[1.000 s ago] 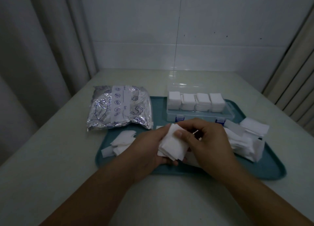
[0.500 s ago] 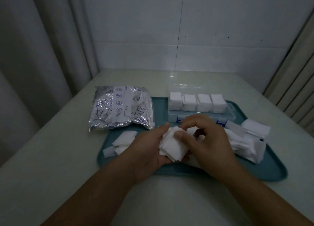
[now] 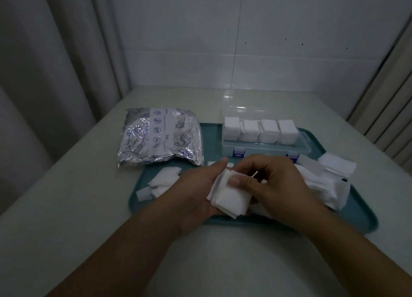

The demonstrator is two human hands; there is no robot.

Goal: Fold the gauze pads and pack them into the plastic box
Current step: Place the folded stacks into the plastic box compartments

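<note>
Dim room: pale table [image 3: 66, 207] pushed into a white tiled corner, curtains [image 3: 44, 62] left. Teal tray [image 3: 361, 218] bearing an open plastic box [image 3: 265, 146] with 4 gauze stacks, loose gauze pads [image 3: 330, 180] right. Left hand [image 3: 196, 192] cupped under a folded gauze pad [image 3: 229, 198], right hand [image 3: 274, 185] pinching it by thumb. Foil bag [image 3: 160, 138] beside the tray's left edge.

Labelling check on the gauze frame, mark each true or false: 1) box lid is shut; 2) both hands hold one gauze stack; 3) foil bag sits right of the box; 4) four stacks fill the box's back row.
1) False: the plastic box stands open, lid tipped back.
2) True: left hand and right hand grip the gauze stack over the tray.
3) False: the foil bag lies left of the box.
4) True: four folded stacks side by side.
</note>
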